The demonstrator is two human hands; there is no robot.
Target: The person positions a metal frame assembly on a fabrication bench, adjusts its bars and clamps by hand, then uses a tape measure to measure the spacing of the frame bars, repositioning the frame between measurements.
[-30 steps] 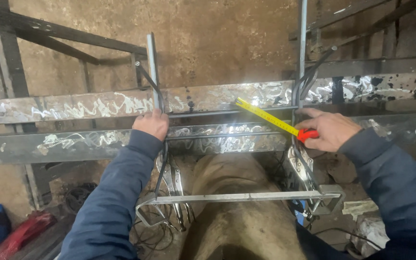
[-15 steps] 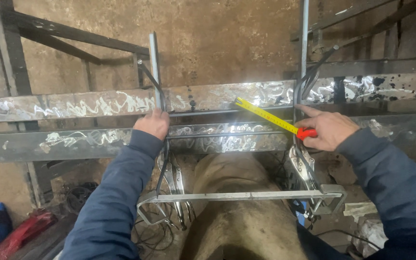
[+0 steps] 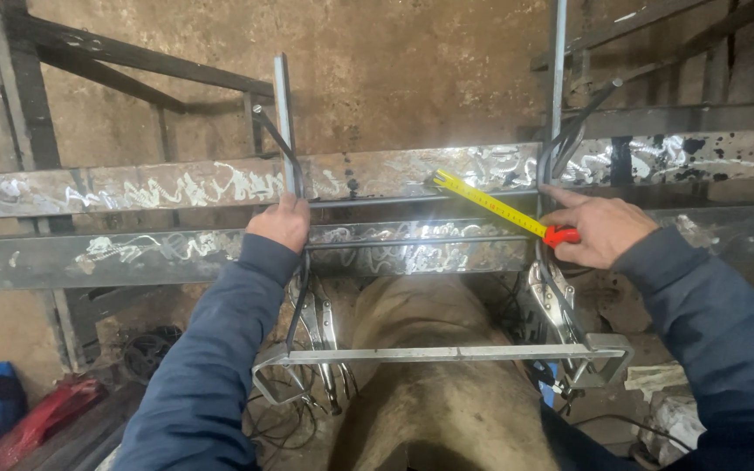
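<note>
So, landmark = the upper flat steel beam [image 3: 176, 187]: dull grey, scaly, w/ bright squiggly grind marks. Just below it a thin round rod [image 3: 412, 200] runs alongside, then a second flat beam [image 3: 133, 255], same scuffed finish. Left hand [image 3: 281, 221] sits at the beam's lower edge, fingers curled shut round the left square-tube upright [image 3: 284, 118]. Right hand [image 3: 599, 229], at the beam's right end by the right upright [image 3: 557, 78], pinches closed on a red tape measure case [image 3: 562, 235]; its yellow blade [image 3: 489, 203] slants up-left, tip touching the beam's lower edge. Nearer the person than the beam: a flat crossbar [image 3: 447, 354] w/ bent loop ends, locking pliers [image 3: 556, 305] clamped at the right side. Open gap between the uprights. Behind the beam, a rough brownish wall [image 3: 394, 70]; far below-left, red and blue bags [image 3: 10, 410] on the floor.
</note>
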